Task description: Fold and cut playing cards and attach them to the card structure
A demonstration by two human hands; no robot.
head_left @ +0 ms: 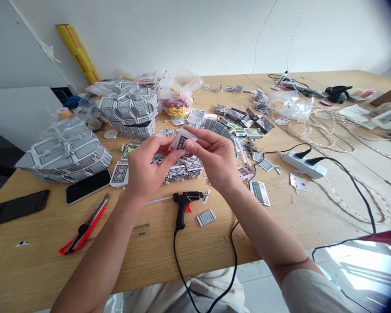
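Between both hands, above the middle of the table, is a playing card (pixel 180 142) with a dark patterned back and a red mark at one corner. My left hand (pixel 150 163) pinches its left side between thumb and fingers. On the other side my right hand (pixel 213 154) grips it, thumb pressed on the face toward me. Behind and below the hands sits a block made of patterned cards (pixel 182 170), partly hidden. A black hot glue gun (pixel 184 202) with a red trigger lies nearer me, and a small folded card (pixel 206 217) rests beside it.
Two woven card structures (pixel 128 108) (pixel 67 150) stand at the left. Two phones (pixel 87 187) (pixel 18 208) and a red utility knife (pixel 84 226) lie near the left front. A power strip (pixel 304 165) with plugged cords is at the right. Loose cards and boxes (pixel 244 117) cover the back.
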